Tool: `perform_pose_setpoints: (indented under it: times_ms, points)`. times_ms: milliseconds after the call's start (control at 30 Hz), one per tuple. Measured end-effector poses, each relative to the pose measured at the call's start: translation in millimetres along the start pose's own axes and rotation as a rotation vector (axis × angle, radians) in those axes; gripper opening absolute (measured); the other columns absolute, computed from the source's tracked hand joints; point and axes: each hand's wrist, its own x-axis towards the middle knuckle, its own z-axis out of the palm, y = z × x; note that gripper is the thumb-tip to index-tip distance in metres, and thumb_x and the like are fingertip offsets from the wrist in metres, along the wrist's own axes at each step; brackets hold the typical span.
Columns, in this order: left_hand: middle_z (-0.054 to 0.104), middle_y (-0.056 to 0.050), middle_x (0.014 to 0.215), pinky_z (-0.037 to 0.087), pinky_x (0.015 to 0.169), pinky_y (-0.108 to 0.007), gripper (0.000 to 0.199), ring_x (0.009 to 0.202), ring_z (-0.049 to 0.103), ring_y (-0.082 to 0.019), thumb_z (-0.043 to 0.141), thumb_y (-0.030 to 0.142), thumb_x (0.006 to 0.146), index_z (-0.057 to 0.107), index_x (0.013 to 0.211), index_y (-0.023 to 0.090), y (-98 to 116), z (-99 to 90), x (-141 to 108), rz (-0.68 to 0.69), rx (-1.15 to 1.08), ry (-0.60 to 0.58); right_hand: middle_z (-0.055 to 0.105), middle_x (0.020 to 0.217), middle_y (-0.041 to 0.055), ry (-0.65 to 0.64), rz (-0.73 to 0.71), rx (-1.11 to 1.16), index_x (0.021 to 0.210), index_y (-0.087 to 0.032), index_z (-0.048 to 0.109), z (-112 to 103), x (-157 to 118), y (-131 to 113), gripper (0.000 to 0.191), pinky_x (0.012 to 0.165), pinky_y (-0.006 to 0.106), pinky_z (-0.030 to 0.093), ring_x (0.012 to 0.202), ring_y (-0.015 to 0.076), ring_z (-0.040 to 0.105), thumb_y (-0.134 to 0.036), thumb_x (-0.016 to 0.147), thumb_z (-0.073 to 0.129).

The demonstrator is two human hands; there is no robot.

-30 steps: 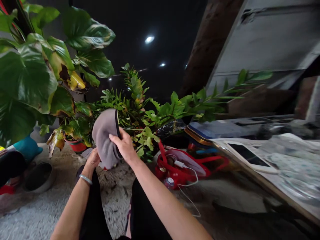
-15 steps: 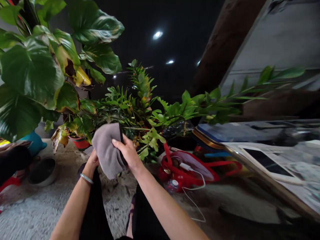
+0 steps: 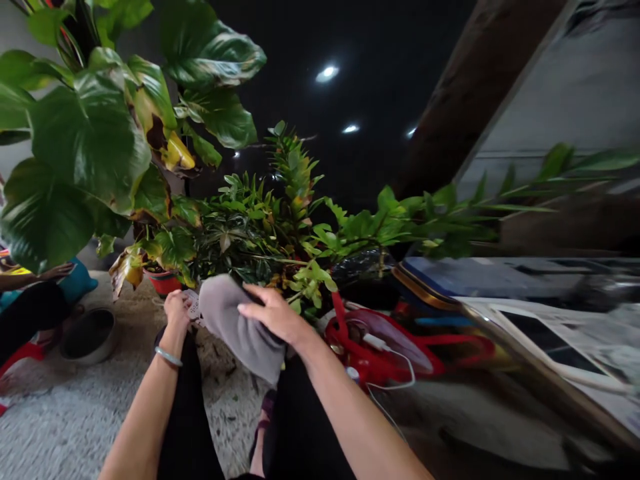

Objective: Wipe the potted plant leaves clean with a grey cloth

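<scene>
A soft grey cloth piece (image 3: 237,323) with a dark edge hangs in front of my knees. My right hand (image 3: 275,313) grips it from the right, thumb on top and fingers over the dark edge. To its left, my left hand (image 3: 179,310), with a pale bangle on the wrist, is closed on a small whitish piece full of holes (image 3: 193,305). That piece reaches to the grey cloth's left edge; whether the two are joined I cannot tell.
Leafy potted plants (image 3: 230,227) stand ahead, one in a red pot (image 3: 163,281). At left are a grey bowl (image 3: 89,337) and another person's arm (image 3: 37,277). A red bag (image 3: 385,340) with a white cable sits at right, beside a table holding a white tablet-like device (image 3: 555,343).
My hands have moved apart. The grey cloth has tilted and shifted right and down with my right hand, and the whitish piece in my left hand shows more. The view has turned slightly left.
</scene>
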Motion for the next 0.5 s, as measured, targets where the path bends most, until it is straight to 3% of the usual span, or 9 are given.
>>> perform_pose_setpoints:
  times_ms: [67, 167, 233, 300, 400, 500]
  points:
    - [0.052, 0.007, 0.06, 0.046, 0.063, -0.025, 0.023, 0.056, 0.055, -0.011, 0.064, 0.007, 0.054, 0.056, 0.071, 0.02, 8.3, 2.3, 3.0, 0.027, -0.037, 0.038, 0.077, 0.096, 0.0019, 0.128, -0.123, 0.065, 0.102, -0.021, 0.076, -10.7, 12.4, -30.3, 0.034, 0.089, 0.036, 0.051, 0.095, 0.0247, 0.068, -0.034, 0.071, 0.073]
    - [0.064, 0.002, 0.078, 0.049, 0.07, -0.027, 0.036, 0.068, 0.061, -0.012, 0.068, 0.007, 0.052, 0.068, 0.086, 0.019, 17.1, 9.9, 0.1, 0.033, -0.09, -0.104, 0.077, 0.095, 0.0022, 0.272, -0.197, 0.187, 0.1, -0.02, 0.074, -9.6, 46.3, -44.5, 0.038, 0.088, 0.034, 0.051, 0.092, 0.0226, 0.068, -0.04, 0.068, 0.074]
    - [0.066, 0.001, 0.084, 0.05, 0.072, -0.028, 0.049, 0.07, 0.061, -0.013, 0.07, 0.008, 0.052, 0.071, 0.1, 0.019, 18.7, 13.9, -2.7, 0.015, -0.119, -0.222, 0.077, 0.094, 0.003, 0.274, -0.108, 0.215, 0.097, -0.02, 0.073, 3.0, 63.9, -25.7, 0.037, 0.09, 0.036, 0.051, 0.093, 0.0239, 0.068, -0.04, 0.066, 0.072]
    - [0.067, 0.001, 0.083, 0.05, 0.072, -0.027, 0.059, 0.069, 0.061, -0.012, 0.071, 0.009, 0.053, 0.071, 0.111, 0.02, 18.7, 14.3, -2.8, 0.0, -0.134, -0.262, 0.078, 0.092, 0.003, 0.191, 0.042, 0.16, 0.094, -0.02, 0.073, 19.8, 67.3, 7.6, 0.035, 0.093, 0.039, 0.051, 0.094, 0.0263, 0.069, -0.038, 0.064, 0.07]
    - [0.066, 0.003, 0.079, 0.049, 0.072, -0.026, 0.068, 0.067, 0.061, -0.012, 0.069, 0.008, 0.056, 0.066, 0.123, 0.021, 20.3, 6.8, 4.2, 0.044, -0.144, -0.155, 0.077, 0.082, 0.0018, 0.033, 0.18, 0.043, 0.082, -0.022, 0.076, 37.3, 45.4, 52.7, 0.025, 0.091, 0.044, 0.051, 0.089, 0.0316, 0.069, -0.03, 0.06, 0.07]
    - [0.068, 0.003, 0.084, 0.049, 0.075, -0.024, 0.068, 0.076, 0.065, -0.013, 0.068, 0.01, 0.065, 0.059, 0.131, 0.023, 24.7, -4.3, 13.1, 0.12, -0.104, -0.031, 0.077, 0.08, 0.0014, -0.047, 0.2, 0.014, 0.077, -0.023, 0.078, 34.6, 14.5, 55.4, 0.019, 0.087, 0.046, 0.052, 0.087, 0.0335, 0.069, -0.026, 0.059, 0.072]
